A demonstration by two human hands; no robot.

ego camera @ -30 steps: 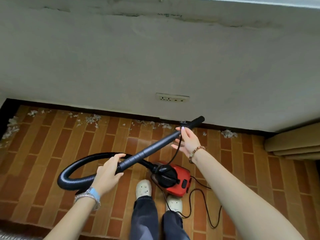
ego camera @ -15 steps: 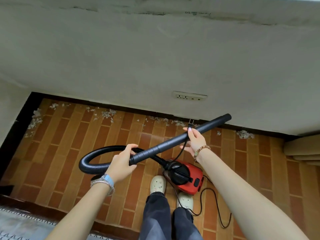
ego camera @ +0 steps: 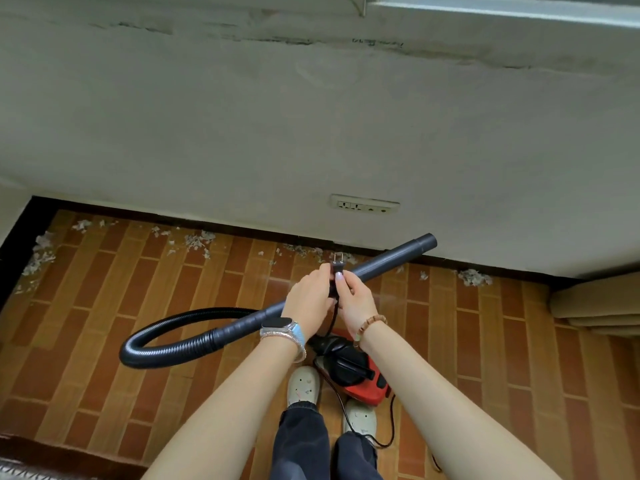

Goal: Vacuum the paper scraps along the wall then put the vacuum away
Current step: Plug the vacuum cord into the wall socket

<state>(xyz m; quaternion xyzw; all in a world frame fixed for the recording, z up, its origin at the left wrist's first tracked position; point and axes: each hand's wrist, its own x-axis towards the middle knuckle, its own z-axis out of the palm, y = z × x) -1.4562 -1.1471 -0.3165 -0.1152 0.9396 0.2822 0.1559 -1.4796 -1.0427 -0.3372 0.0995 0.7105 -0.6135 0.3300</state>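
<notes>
The red canister vacuum body (ego camera: 363, 388) sits on the brown brick-pattern tile floor (ego camera: 138, 306), just beside the person's pale shoes (ego camera: 304, 386). Its black power cord (ego camera: 391, 424) trails on the floor at the near side of the body.

Above the body, the left hand (ego camera: 306, 301) and right hand (ego camera: 356, 301) meet at the black two-prong plug (ego camera: 337, 270). The fingers (ego camera: 341, 277) of both hands pinch the plug, prongs pointing up.

The rigid dark plastic wand (ego camera: 391, 258) passes behind the hands. Its long axis runs diagonally; the open end points up and right, toward the wall. The ribbed black hose (ego camera: 162, 344) loops left of the body.

Beyond the body, white paper scraps (ego camera: 197, 240) lie along the black skirting (ego camera: 242, 230). A white wall socket strip (ego camera: 364, 205) is mounted above the skirting.
</notes>
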